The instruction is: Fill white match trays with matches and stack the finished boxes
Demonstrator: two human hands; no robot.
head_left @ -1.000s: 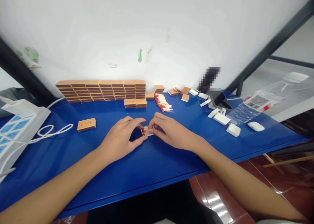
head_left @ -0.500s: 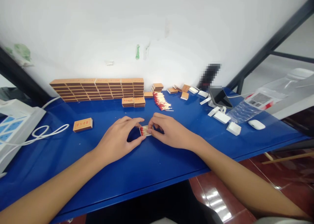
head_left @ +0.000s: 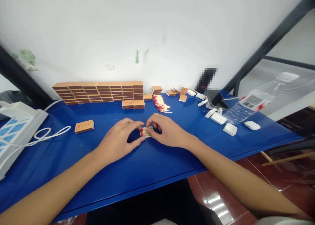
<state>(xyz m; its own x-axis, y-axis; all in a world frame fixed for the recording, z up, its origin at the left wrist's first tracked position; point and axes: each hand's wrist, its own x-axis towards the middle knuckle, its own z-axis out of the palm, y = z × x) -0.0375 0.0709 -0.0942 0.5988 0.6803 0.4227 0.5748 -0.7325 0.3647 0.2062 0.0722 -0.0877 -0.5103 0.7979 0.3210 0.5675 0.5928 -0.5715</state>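
A small matchbox tray [head_left: 147, 136] with red-headed matches lies on the blue table between my hands. My left hand [head_left: 121, 136] has its thumb and fingers around the tray's left end, gripping it. Over the right part of the tray is my right hand [head_left: 165, 130], its fingers curled and its thumb on the matches; whether a match is pinched there is too small to tell. Behind it a pile of loose matches [head_left: 160, 103] lies on the table. A closed matchbox [head_left: 84, 126] sits to the left.
Stacked matchboxes [head_left: 98, 93] line the wall, with two short stacks [head_left: 133, 104] in front. At the right are white boxes [head_left: 230, 129], a dark-screened device [head_left: 217, 99], a plastic bottle [head_left: 253, 100] and a white mouse-like object [head_left: 252, 125]. A power strip [head_left: 23, 129] with cables stands left.
My right hand has shifted slightly left over the tray, and its fingertips have moved up a little. My left hand stays at the tray's end. The camera view has shifted slightly.
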